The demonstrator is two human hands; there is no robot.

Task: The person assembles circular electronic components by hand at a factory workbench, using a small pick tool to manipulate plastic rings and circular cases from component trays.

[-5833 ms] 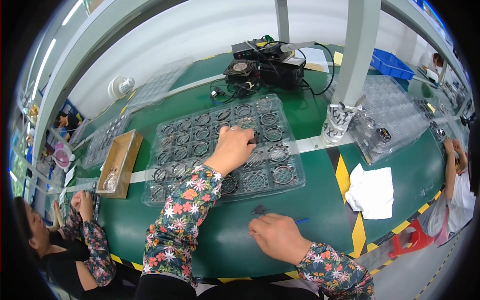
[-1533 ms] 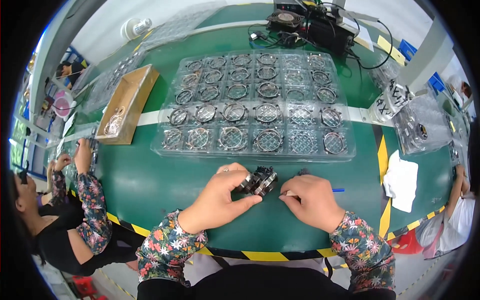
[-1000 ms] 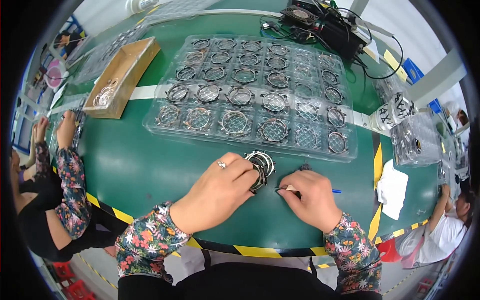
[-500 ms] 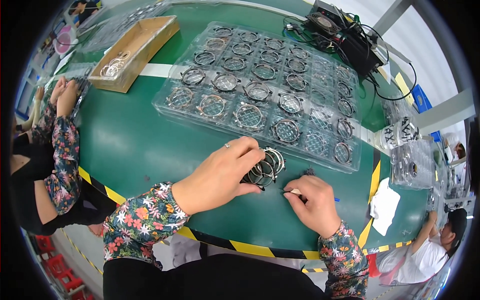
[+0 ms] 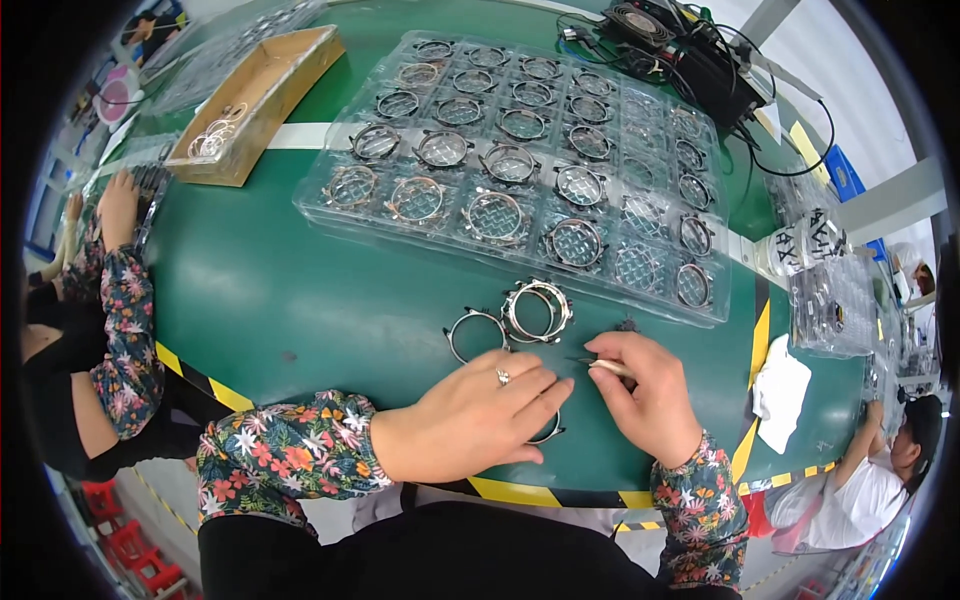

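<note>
My left hand [image 5: 480,415] is closed over a round metal watch case [image 5: 548,432]; only part of its ring shows between the index finger and thumb. Just beyond these knuckles lies a single watch case [image 5: 478,335]. To its right, a few more ring-shaped cases [image 5: 537,310] are piled together. In my right hand [image 5: 645,385], pinched between thumb and fingers, is a small pointed tool with a pale handle [image 5: 612,368]. Its thin dark tip points left toward the left hand. A dark grey clump of scraps [image 5: 627,325] sits beyond the right fingers.
Clear plastic trays [image 5: 510,180] with rows of watch cases fill the far middle. A cardboard box [image 5: 255,110] with pale rings stands far left. Black equipment with cables [image 5: 690,70] is far right; white cloth [image 5: 782,390] lies right. Co-workers sit at both sides.
My left hand has let go of the bunched cases, which now lie spread on the table, and has moved nearer me over one case. My right hand keeps the tool.
</note>
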